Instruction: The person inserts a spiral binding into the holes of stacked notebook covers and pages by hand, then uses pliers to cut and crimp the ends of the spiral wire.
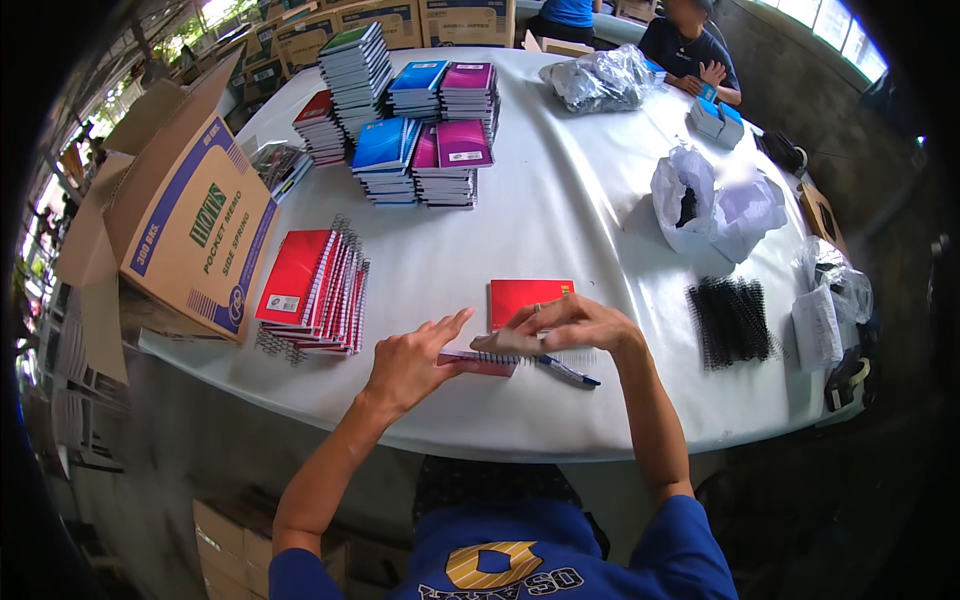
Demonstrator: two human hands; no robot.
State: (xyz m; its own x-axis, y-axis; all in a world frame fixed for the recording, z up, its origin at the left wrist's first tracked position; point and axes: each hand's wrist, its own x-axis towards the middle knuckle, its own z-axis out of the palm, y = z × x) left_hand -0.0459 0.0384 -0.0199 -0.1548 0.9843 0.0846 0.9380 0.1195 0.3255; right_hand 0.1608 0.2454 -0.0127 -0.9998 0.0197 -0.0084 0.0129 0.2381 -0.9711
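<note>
My left hand (408, 362) grips a small red notebook (478, 366) near the table's front edge, its index finger raised. A dark spiral coil runs along the notebook's upper edge. Over the far end of that coil is my right hand (572, 326), its fingers blurred by motion, so their hold is unclear. Just behind them lies a flat red notebook or cover (512, 294), partly hidden by the right hand. A blue pen (570, 372) rests on the table under my right wrist. To the left stands a pile of red spiral notebooks (296, 282).
An open cardboard box (190, 225) stands at the left. Stacks of blue notebooks (385, 150) and purple notebooks (465, 140) rise at the back. Rightward are black coils (730, 325), white plastic bags (690, 205) and a clear bag (600, 80). Another person (690, 50) sits far right.
</note>
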